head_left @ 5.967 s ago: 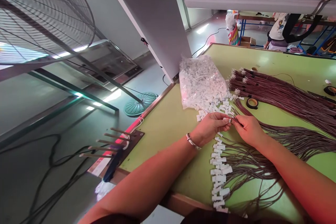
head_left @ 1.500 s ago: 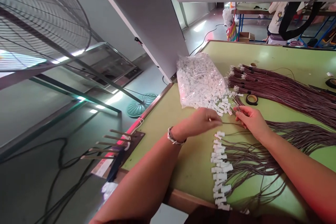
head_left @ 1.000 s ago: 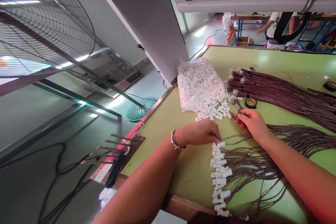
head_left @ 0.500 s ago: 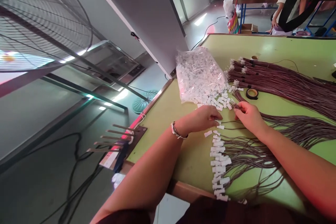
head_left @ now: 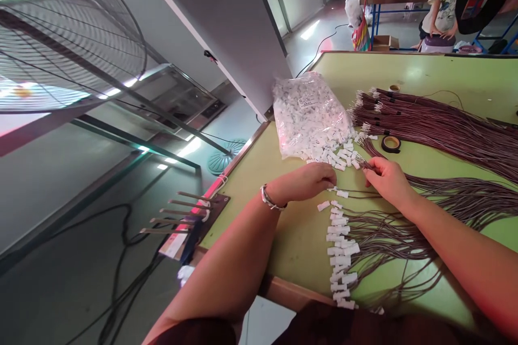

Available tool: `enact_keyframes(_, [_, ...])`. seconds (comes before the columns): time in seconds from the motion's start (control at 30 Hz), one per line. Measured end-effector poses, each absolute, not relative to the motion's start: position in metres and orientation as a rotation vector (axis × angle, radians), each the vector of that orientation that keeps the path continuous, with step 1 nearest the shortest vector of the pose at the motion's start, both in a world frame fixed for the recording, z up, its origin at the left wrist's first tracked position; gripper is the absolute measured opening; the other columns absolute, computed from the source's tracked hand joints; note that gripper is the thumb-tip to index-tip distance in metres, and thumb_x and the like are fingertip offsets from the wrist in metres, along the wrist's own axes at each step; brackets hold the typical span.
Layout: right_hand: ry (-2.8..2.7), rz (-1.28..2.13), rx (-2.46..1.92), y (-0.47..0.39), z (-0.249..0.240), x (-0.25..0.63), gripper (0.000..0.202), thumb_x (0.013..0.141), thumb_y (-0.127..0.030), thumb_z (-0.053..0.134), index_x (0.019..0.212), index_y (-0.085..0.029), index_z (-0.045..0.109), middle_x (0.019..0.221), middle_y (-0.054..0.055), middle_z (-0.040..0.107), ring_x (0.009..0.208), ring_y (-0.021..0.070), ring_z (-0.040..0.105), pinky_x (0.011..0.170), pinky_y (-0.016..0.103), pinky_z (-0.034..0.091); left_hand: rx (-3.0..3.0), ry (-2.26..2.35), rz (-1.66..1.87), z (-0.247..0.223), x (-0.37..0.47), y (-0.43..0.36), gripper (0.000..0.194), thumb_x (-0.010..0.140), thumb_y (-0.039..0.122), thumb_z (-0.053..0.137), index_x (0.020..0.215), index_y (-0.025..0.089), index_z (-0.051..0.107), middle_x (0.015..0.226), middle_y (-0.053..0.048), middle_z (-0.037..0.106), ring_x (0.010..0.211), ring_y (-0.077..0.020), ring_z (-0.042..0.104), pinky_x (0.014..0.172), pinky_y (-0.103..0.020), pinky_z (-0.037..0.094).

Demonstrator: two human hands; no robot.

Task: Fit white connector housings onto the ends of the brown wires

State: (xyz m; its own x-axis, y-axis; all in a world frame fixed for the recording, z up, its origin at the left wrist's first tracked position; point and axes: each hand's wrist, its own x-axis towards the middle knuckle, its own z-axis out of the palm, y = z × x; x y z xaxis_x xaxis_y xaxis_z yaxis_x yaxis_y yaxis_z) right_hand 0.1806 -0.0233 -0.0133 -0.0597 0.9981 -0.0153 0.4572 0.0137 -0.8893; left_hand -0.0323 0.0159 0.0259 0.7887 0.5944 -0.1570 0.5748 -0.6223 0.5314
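My left hand [head_left: 309, 180] is closed in a pinch on a small white connector [head_left: 332, 189], which shows just below the fingertips. Another white connector [head_left: 342, 194] lies beside it, with a thin brown wire running off to the right. My right hand [head_left: 386, 179] pinches a bunch of brown wires [head_left: 365, 163] near their pale terminal ends; how many is hidden by the fingers. Loose white connectors [head_left: 343, 157] are heaped just past both hands. Nearer my body, a column of connectors [head_left: 339, 252] sits on the ends of more brown wires [head_left: 388, 237].
A clear plastic bag of white connectors [head_left: 309, 116] stands behind the loose heap. Bundled brown wires [head_left: 437, 124] and a roll of black tape [head_left: 390, 144] lie at the right. A pronged rack [head_left: 202, 215] sits on the left table edge. Another person [head_left: 445, 8] is beyond the table.
My left hand has drawn slightly left with the connector, away from the right hand. My right hand keeps its pinch almost in place. The far person's hands now rest on a purple stool.
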Motion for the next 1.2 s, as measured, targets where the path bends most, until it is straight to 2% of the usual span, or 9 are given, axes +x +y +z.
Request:
enact_keyframes(0.2, [-1.712,0.948,-1.479,-0.025,-0.013,0.180,0.016,0.075,-0.031,0.050,0.067,-0.018,0.055,0.055,0.000,0.060,0.050,0.0115,0.048,0.053,0.025,0.036,2.378,0.905,-0.001,0.031,-0.033,0.017,0.016,0.078,0.018,0.047,0.076,0.019,0.063,0.079,-0.001,0.061,0.070,-0.0114,0.054,0.068,-0.021,0.040])
enact_keyframes(0.33, [-1.564,1.099,-1.487,-0.025,-0.009,0.180,0.017,0.074,-0.031,0.048,0.079,-0.018,0.057,0.057,0.000,0.063,0.041,0.0086,0.041,0.044,0.023,0.031,2.336,1.093,-0.030,0.049,-0.045,0.010,0.017,0.074,0.028,0.056,0.088,0.020,0.062,0.073,0.001,0.062,0.062,-0.0109,0.053,0.058,-0.021,0.037])
enact_keyframes(0.43, [-1.476,1.164,-1.503,-0.025,-0.009,0.179,0.016,0.071,-0.030,0.050,0.079,-0.017,0.054,0.055,-0.001,0.062,0.037,0.0068,0.037,0.039,0.021,0.027,2.367,1.140,-0.163,0.055,-0.049,-0.001,0.019,0.071,0.034,0.061,0.081,0.018,0.062,0.065,0.001,0.060,0.056,-0.0110,0.050,0.054,-0.022,0.034])
enact_keyframes(0.6, [-1.438,1.173,-1.470,-0.024,-0.012,0.179,0.011,0.067,-0.029,0.054,0.069,-0.018,0.051,0.051,-0.003,0.054,0.044,0.0093,0.045,0.044,0.021,0.033,2.475,1.089,-0.307,0.041,-0.033,-0.014,0.005,0.068,0.020,0.060,0.072,0.017,0.062,0.064,-0.002,0.059,0.060,-0.0137,0.050,0.055,-0.024,0.033])
enact_keyframes(0.8, [-1.428,1.171,-1.447,-0.023,-0.010,0.179,0.013,0.067,-0.030,0.054,0.068,-0.017,0.054,0.055,-0.001,0.057,0.051,0.0116,0.049,0.052,0.024,0.038,2.588,1.056,-0.336,0.041,-0.029,-0.012,0.012,0.068,0.009,0.049,0.065,0.016,0.058,0.070,-0.005,0.060,0.063,-0.0155,0.052,0.058,-0.027,0.036])
enact_keyframes(0.93, [-1.463,1.098,-1.459,-0.022,-0.013,0.179,0.015,0.067,-0.031,0.054,0.067,-0.016,0.056,0.058,-0.001,0.056,0.053,0.0109,0.045,0.053,0.023,0.036,2.453,0.983,-0.096,0.053,-0.042,-0.002,0.013,0.074,0.016,0.050,0.066,0.016,0.060,0.063,-0.001,0.057,0.058,-0.0120,0.048,0.057,-0.025,0.037])
enact_keyframes(1.0, [-1.485,1.074,-1.453,-0.022,-0.014,0.179,0.016,0.068,-0.031,0.054,0.068,-0.016,0.057,0.059,-0.001,0.054,0.054,0.0106,0.043,0.053,0.023,0.035,2.237,0.974,0.113,0.053,-0.043,0.004,0.014,0.077,0.023,0.053,0.083,0.017,0.064,0.063,0.001,0.056,0.056,-0.0099,0.047,0.054,-0.023,0.038])
enact_keyframes(1.07, [-1.504,1.045,-1.448,-0.023,-0.014,0.180,0.017,0.069,-0.032,0.053,0.067,-0.016,0.056,0.059,-0.002,0.051,0.055,0.0102,0.041,0.053,0.022,0.033,1.985,0.962,0.329,0.047,-0.038,0.008,0.027,0.077,0.028,0.055,0.101,0.018,0.063,0.064,0.002,0.057,0.053,-0.0077,0.046,0.051,-0.021,0.038])
enact_keyframes(1.2, [-1.521,0.955,-1.467,-0.025,-0.009,0.180,0.022,0.071,-0.033,0.051,0.058,-0.017,0.047,0.055,-0.004,0.041,0.055,0.0094,0.036,0.054,0.022,0.031,1.490,1.070,0.612,0.023,-0.016,0.009,0.027,0.070,0.031,0.066,0.091,0.014,0.067,0.061,0.000,0.060,0.049,-0.0062,0.047,0.048,-0.020,0.042])
